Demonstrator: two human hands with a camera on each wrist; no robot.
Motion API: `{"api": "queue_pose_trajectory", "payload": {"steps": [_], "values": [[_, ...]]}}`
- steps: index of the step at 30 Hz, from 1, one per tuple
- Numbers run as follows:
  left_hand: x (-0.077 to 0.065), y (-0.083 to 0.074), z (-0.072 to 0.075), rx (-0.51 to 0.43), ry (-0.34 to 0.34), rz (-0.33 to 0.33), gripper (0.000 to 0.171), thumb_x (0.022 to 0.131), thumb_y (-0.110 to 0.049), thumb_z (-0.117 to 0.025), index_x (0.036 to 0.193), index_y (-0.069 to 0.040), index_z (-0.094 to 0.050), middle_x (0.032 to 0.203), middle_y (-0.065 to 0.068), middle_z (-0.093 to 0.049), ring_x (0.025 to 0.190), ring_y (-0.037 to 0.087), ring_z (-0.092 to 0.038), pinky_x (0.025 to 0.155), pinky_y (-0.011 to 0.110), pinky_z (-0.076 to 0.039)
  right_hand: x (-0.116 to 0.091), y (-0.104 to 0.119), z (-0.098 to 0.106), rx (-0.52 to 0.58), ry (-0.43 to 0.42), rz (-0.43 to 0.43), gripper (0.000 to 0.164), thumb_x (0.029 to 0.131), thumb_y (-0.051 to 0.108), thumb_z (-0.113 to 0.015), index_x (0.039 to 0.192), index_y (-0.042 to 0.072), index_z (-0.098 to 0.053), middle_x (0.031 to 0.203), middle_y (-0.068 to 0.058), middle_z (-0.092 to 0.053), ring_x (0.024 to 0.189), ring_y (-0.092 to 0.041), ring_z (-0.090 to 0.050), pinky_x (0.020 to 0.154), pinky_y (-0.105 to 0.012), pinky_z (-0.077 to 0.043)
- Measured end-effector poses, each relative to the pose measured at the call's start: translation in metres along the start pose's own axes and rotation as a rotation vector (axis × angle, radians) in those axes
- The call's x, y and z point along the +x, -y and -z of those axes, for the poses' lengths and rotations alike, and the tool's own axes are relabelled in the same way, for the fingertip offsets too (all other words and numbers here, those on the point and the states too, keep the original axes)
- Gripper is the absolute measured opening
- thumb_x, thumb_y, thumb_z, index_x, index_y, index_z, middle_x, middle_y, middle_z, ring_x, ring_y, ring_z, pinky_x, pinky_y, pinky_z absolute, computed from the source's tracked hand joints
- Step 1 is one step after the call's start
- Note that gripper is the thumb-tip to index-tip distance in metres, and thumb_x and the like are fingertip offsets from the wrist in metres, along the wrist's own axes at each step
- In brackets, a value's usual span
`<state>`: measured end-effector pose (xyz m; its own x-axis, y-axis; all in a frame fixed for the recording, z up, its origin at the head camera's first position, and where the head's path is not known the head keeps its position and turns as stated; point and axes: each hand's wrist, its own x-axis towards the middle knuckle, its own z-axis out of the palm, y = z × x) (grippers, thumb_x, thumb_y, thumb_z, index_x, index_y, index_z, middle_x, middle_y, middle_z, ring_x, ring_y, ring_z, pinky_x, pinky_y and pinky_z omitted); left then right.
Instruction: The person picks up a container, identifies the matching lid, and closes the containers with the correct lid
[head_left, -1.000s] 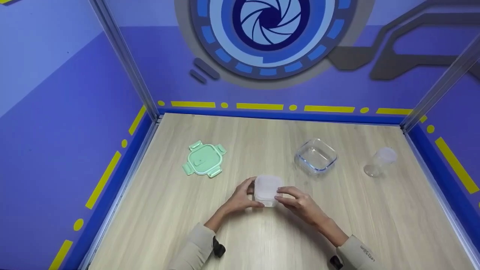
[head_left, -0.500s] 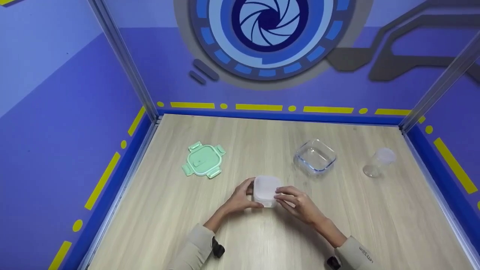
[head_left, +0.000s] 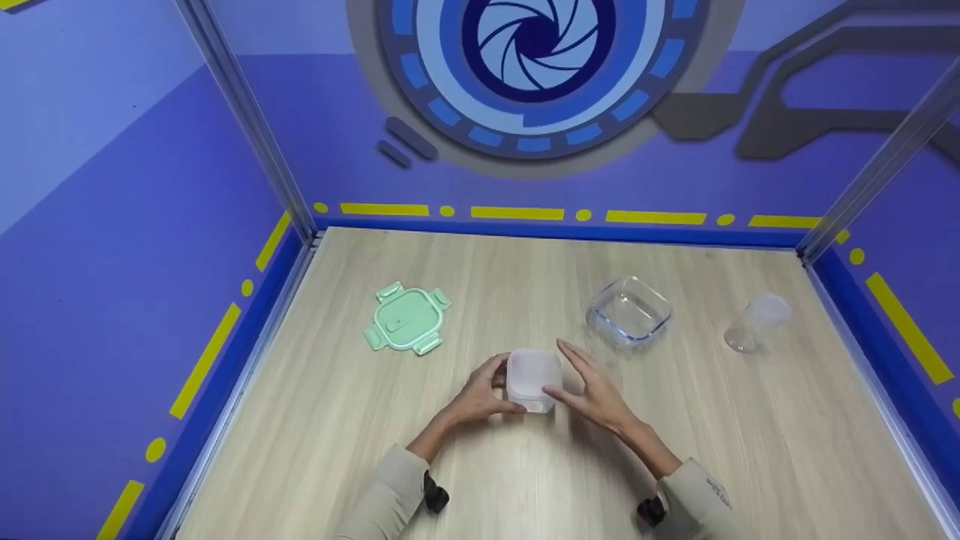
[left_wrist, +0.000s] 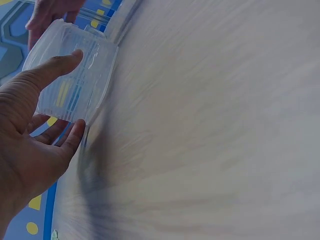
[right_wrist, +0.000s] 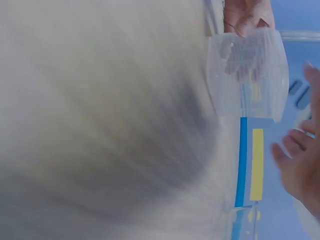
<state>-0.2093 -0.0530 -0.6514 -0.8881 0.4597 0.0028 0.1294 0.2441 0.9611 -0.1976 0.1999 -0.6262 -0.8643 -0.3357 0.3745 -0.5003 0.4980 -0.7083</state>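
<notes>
A translucent plastic food container [head_left: 535, 405] with a frosted white lid [head_left: 534, 371] sits upright near the middle of the table; whether its base touches the wood is hard to tell. My left hand [head_left: 478, 391] grips its left side, thumb on the near wall and fingers around the far left corner, as the left wrist view shows on the container [left_wrist: 75, 75]. At the other side, my right hand [head_left: 598, 394] has its fingers extended and spread, the thumb tip close to the lid's right edge. In the right wrist view, a gap separates the right hand [right_wrist: 302, 155] from the container.
A green clip-on lid [head_left: 409, 320] lies at the left of the table [head_left: 480, 285]. Behind and right of my hands stands a square glass bowl [head_left: 631, 311]. Farther right is a clear cup-like container [head_left: 757, 322] with a whitish end. Printed panels wall the table in.
My right hand has left its pinch at the lid's right edge, and its fingers have straightened and spread. The left hand and container have stayed in place.
</notes>
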Motion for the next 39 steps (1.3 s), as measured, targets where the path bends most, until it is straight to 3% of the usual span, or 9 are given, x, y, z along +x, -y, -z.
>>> {"api": "queue_pose_trajectory", "payload": {"steps": [3,7,18,30,39], "values": [[0.000,0.000,0.001,-0.006,0.001,-0.008,0.089,0.077,-0.006,-0.089,0.152,-0.008,-0.040,0.144,0.015,-0.054,0.126,0.027,-0.063,0.106,0.034,-0.052,0.005,0.001,0.000,0.048,0.137,-0.071,0.084,0.087,0.034,-0.082,0.154,0.002,-0.042,0.158,-0.021,-0.045,0.146,-0.044,-0.042,0.116,-0.063,-0.036],[0.001,-0.001,0.001,-0.008,0.010,-0.012,0.089,0.077,-0.008,-0.089,0.152,-0.009,-0.040,0.144,0.014,-0.055,0.125,0.026,-0.064,0.105,0.030,-0.052,0.008,0.002,0.000,0.073,0.201,-0.031,0.085,0.084,0.033,-0.084,0.151,-0.001,-0.045,0.157,-0.022,-0.045,0.146,-0.044,-0.041,0.115,-0.062,-0.037],[0.004,0.002,0.000,0.004,0.010,-0.055,0.088,0.077,-0.005,-0.089,0.150,-0.005,-0.041,0.143,0.016,-0.055,0.128,0.028,-0.062,0.105,0.029,-0.053,0.011,0.003,0.001,0.003,0.206,0.057,0.081,0.081,0.032,-0.087,0.146,-0.001,-0.052,0.153,-0.018,-0.049,0.143,-0.039,-0.047,0.112,-0.059,-0.042],[0.004,0.003,0.000,0.009,0.000,-0.041,0.089,0.076,-0.006,-0.089,0.150,-0.004,-0.040,0.143,0.016,-0.054,0.127,0.029,-0.062,0.105,0.027,-0.053,0.015,0.011,0.004,-0.084,0.226,0.035,0.088,0.080,0.040,-0.086,0.149,-0.001,-0.049,0.148,-0.019,-0.054,0.138,-0.040,-0.052,0.110,-0.057,-0.046],[0.001,0.005,-0.001,0.025,-0.010,-0.027,0.089,0.075,-0.008,-0.090,0.150,-0.004,-0.041,0.142,0.016,-0.055,0.127,0.029,-0.062,0.105,0.029,-0.053,0.011,0.009,-0.001,-0.082,0.205,0.013,0.091,0.077,0.038,-0.089,0.147,-0.002,-0.049,0.146,-0.020,-0.056,0.136,-0.039,-0.053,0.109,-0.057,-0.047]]}}
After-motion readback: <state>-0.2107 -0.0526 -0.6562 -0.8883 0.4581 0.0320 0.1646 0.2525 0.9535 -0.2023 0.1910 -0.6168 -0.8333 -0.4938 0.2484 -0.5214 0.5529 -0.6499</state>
